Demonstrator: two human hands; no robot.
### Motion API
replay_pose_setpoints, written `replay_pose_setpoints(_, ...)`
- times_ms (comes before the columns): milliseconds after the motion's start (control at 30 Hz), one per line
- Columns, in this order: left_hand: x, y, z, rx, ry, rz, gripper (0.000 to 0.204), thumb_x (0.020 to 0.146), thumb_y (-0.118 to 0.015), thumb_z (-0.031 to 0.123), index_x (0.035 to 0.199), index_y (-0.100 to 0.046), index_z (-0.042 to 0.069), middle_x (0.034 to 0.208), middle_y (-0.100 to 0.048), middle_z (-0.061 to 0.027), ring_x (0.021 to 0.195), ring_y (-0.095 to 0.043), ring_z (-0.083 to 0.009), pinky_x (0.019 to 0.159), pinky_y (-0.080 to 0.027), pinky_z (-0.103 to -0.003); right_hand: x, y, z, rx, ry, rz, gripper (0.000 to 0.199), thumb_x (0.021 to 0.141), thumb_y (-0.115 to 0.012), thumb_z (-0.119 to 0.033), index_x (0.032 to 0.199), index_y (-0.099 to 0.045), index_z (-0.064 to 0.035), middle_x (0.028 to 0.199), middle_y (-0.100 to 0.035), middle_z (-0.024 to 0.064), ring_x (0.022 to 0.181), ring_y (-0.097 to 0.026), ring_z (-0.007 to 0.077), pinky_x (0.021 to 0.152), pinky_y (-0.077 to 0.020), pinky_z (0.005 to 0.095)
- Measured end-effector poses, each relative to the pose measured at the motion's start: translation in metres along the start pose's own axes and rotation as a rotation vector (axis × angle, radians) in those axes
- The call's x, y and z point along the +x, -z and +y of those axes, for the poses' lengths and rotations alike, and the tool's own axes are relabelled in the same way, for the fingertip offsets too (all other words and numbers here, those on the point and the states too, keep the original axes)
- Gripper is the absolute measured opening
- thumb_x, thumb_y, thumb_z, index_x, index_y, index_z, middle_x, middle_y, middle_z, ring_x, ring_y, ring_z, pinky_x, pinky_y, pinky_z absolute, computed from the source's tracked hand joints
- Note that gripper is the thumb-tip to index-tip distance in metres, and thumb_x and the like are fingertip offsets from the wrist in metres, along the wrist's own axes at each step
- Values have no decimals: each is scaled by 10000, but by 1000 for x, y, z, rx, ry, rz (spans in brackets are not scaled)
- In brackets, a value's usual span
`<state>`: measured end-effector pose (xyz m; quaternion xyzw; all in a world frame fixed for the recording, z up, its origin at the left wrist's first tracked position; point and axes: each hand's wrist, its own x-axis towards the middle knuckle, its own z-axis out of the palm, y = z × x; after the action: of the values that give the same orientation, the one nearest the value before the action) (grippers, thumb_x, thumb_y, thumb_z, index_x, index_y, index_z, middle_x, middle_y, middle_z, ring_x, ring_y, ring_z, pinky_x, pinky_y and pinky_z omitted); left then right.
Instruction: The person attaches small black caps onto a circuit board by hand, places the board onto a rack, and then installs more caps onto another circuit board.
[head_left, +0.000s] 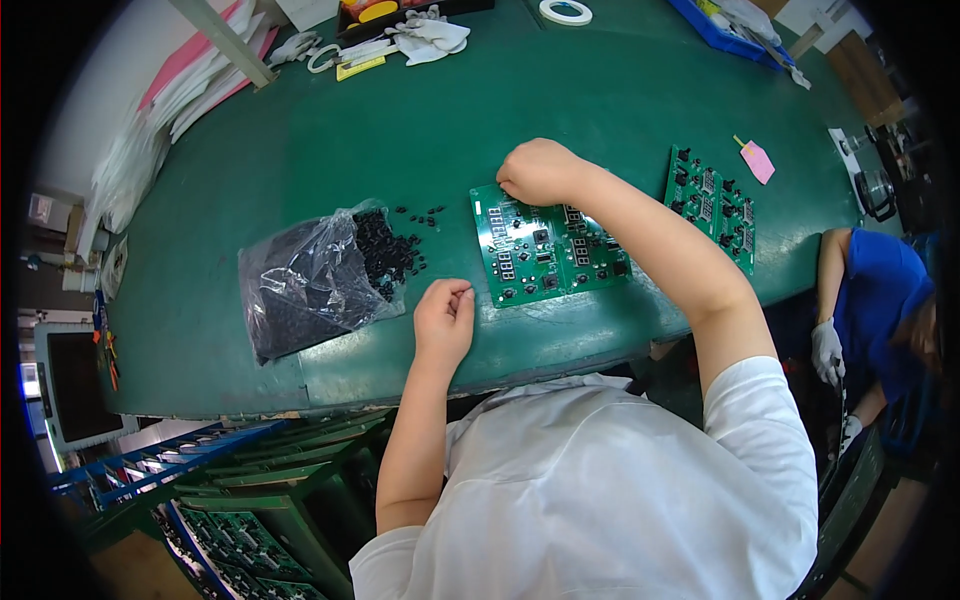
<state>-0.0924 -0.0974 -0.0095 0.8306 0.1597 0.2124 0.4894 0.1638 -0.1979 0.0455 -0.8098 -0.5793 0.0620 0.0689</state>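
Note:
A green circuit board with several digit displays and small black parts lies on the table in front of me. Over its far left edge is my right hand, fingers curled in and pointing down at the board. Whatever they pinch is hidden. My left hand rests closed near the board's near left corner, thumb against the fingers; its contents do not show. To its left lies a clear plastic bag of small black parts. Some black parts spill from its mouth onto the table.
A second circuit board with black knobs lies to the right, with a pink tag beyond it. Gloves, a tape roll and a blue bin are at the far side. A co-worker in blue is at the right.

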Motion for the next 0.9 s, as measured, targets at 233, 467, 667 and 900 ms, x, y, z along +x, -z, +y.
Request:
replay_pose_setpoints(233,-7,-14,11,-33,-43,-66,82,796,-638,2,875,-618,12,740,-574,-77,594,-540,-160,534,-440,-276,5,-9,3,194,11,82,84,763,-575,-111,782,-651,-81,778,-644,111,768,-625,310,671,-494,431)
replay_pose_setpoints(467,-5,-24,17,245,-150,-178,88,766,-672,53,816,-604,27,753,-596,-113,670,-583,-288,618,-478,-384,8,-2,9,328,-62,-30,83,768,-580,-112,739,-628,-51,717,-630,114,692,-602,302,645,-475,412)
replay_pose_setpoints(667,-1,-26,9,349,-314,-189,103,770,-680,104,815,-616,36,784,-588,-116,727,-580,-315,640,-476,-414,16,1,9,333,-38,-100,105,768,-571,-140,735,-638,-66,756,-644,117,731,-613,298,654,-481,418)
replay_pose_setpoints(900,-10,-24,5,380,-364,-142,99,780,-664,108,861,-643,56,836,-593,-88,775,-577,-280,688,-449,-406,14,8,0,362,-117,-139,127,768,-595,-186,778,-635,-66,757,-642,123,730,-611,305,650,-479,421)
